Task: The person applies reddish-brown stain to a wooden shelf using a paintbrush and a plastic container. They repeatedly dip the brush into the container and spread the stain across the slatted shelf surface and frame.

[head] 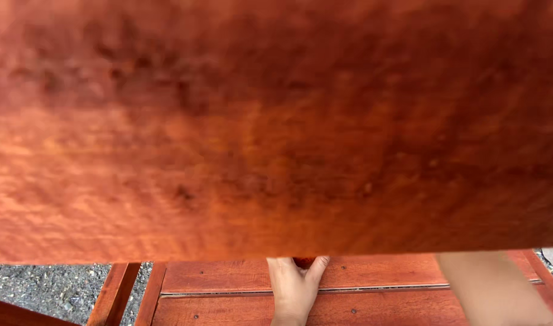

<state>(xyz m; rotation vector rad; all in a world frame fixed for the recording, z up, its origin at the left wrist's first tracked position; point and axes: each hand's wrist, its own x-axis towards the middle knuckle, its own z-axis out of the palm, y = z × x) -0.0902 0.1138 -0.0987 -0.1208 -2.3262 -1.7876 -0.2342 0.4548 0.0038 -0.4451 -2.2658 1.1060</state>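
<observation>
A large red-brown wooden board point(276, 121) is very close to the camera, blurred, and fills most of the view. Under its lower edge my left hand point(294, 287) reaches up, back of the hand towards me, thumb on the right. A small dark red piece point(304, 262) shows between thumb and fingers at the board's edge. The fingertips are hidden behind the board, so the grip is unclear. At the right only my right forearm point(496, 290) shows, running up behind the board. That hand itself is hidden.
Below the hands lies a red wooden slatted surface point(228, 296) with a gap between planks and small screw heads. Two slanted wooden rails point(116, 293) stand at its left. Grey gravel ground point(47, 287) shows at the lower left and far right.
</observation>
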